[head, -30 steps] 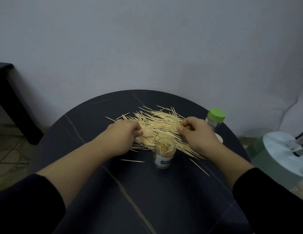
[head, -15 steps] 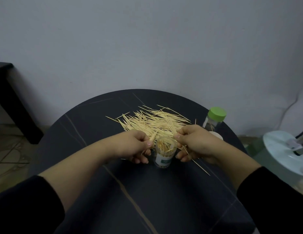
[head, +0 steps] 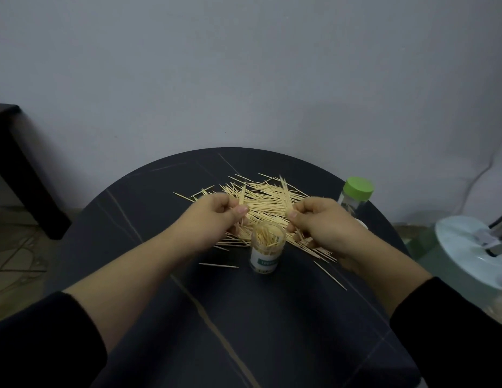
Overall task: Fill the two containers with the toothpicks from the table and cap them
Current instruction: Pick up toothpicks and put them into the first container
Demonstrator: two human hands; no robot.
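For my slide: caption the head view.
Left hand and right hand pinch toothpicks beside the open container; green-capped container stands apart.

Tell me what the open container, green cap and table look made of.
Open container: likely clear plastic, toothpicks show through its wall.
Green cap: probably matte plastic, uniform colour.
Table: dark marble-look top with pale veins; stone or laminate, cannot tell.

Plain grey wall [head: 244, 65] — dark side table [head: 9, 152] at left
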